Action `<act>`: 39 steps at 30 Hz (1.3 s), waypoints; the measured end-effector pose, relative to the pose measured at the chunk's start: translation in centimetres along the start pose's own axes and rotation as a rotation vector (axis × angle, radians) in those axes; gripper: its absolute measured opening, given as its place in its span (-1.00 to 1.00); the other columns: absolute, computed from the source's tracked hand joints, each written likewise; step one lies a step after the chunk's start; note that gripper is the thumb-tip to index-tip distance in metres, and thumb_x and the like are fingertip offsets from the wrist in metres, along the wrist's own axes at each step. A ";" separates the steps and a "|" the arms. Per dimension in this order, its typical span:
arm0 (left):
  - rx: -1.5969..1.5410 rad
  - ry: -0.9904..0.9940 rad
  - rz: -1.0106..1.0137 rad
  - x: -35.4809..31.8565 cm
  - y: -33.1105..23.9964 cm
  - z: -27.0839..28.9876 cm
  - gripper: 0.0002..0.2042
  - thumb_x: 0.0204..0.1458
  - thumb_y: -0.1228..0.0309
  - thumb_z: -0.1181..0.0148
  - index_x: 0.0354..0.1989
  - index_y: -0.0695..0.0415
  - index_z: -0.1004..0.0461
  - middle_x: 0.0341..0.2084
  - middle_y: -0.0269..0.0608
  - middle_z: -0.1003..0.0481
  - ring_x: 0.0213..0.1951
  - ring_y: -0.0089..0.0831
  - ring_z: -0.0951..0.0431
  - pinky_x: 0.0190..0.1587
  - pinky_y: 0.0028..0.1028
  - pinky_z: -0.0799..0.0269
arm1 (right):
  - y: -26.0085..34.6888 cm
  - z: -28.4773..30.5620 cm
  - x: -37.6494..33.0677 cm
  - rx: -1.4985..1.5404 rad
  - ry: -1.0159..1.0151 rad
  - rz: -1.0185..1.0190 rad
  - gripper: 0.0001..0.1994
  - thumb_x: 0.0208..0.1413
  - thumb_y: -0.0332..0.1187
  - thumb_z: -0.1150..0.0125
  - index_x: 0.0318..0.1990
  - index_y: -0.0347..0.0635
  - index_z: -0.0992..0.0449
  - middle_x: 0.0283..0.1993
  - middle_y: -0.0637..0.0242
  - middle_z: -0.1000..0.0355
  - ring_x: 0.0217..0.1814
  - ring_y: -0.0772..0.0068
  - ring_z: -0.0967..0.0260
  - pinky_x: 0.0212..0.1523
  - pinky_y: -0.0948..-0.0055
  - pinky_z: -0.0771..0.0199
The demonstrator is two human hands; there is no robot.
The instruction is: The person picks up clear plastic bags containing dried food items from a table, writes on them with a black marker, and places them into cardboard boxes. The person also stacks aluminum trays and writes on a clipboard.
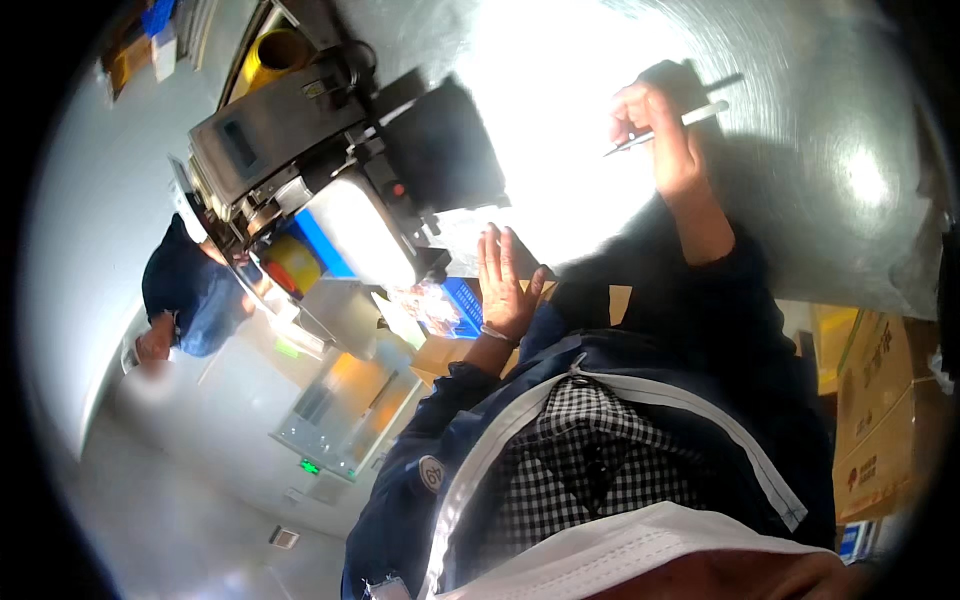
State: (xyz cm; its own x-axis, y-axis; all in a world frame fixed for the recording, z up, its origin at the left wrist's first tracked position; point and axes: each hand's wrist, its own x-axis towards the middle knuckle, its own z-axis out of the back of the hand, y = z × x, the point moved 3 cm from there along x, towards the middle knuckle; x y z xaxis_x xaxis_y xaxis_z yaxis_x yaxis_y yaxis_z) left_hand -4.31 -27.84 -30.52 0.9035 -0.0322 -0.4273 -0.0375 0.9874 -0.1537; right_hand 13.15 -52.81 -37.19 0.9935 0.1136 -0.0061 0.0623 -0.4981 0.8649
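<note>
Over the shiny metal table (800, 190), my right hand (662, 135) is closed around a white pen (704, 112). The pen's dark tip points down and to the left, near the brightly lit part of the tabletop. My left hand (509, 288) lies open at the table's near edge, its fingers stretched out and its thumb apart. It appears to hold nothing. Glare washes out the surface between the hands, so I cannot tell whether paper lies there.
A grey metal machine (270, 130) with a small dark display stands on the left, with a yellow container (276, 52) behind it. A blue printed box (462, 308) sits beside my left hand. Cardboard boxes (880, 420) are stacked at right. Another person (190, 285) is at far left.
</note>
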 end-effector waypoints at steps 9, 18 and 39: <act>-0.456 -0.155 0.160 -8.9 3.8 2.4 -0.45 0.04 0.43 -0.27 0.23 0.19 -0.28 0.23 0.08 -0.29 0.23 0.04 -0.33 0.25 -0.23 -0.31 | 0.1 -0.2 -0.6 -0.090 -0.080 -0.292 -0.57 0.40 -0.05 0.19 -0.25 -0.25 -0.44 -0.40 0.33 -0.38 -0.36 0.54 -0.29 -0.31 0.51 -0.27; -0.960 -0.602 0.677 -18.6 18.3 1.9 -0.59 0.11 0.37 -0.20 0.13 0.24 -0.40 0.04 0.13 -0.47 -0.05 -0.09 -0.57 0.00 -0.29 -0.47 | 10.1 -10.4 5.0 -0.313 0.142 -0.412 -0.68 0.32 -0.22 0.05 -0.01 -0.31 -0.45 -0.20 0.29 -0.43 -0.41 0.68 -0.24 -0.36 0.62 -0.27; -1.875 -0.776 0.254 -10.8 40.7 21.3 -0.63 0.32 0.11 0.04 0.03 0.19 -0.33 -0.21 -0.18 -0.52 -0.31 -0.46 -0.58 -0.35 -0.50 -0.51 | 1.5 -54.8 6.9 -0.840 0.326 -0.020 -0.48 0.10 -0.37 -0.32 0.23 -0.20 -0.37 0.06 0.29 -0.39 0.01 0.52 -0.30 -0.01 0.52 -0.32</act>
State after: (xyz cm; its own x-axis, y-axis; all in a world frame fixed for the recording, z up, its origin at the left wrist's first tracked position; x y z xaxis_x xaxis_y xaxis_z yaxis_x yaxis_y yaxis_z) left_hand -6.48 15.94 -13.22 0.7440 0.6111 -0.2702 -0.0106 -0.3935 -0.9193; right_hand 14.93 -5.66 -8.40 0.9085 0.4177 0.0069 -0.1382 0.2848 0.9486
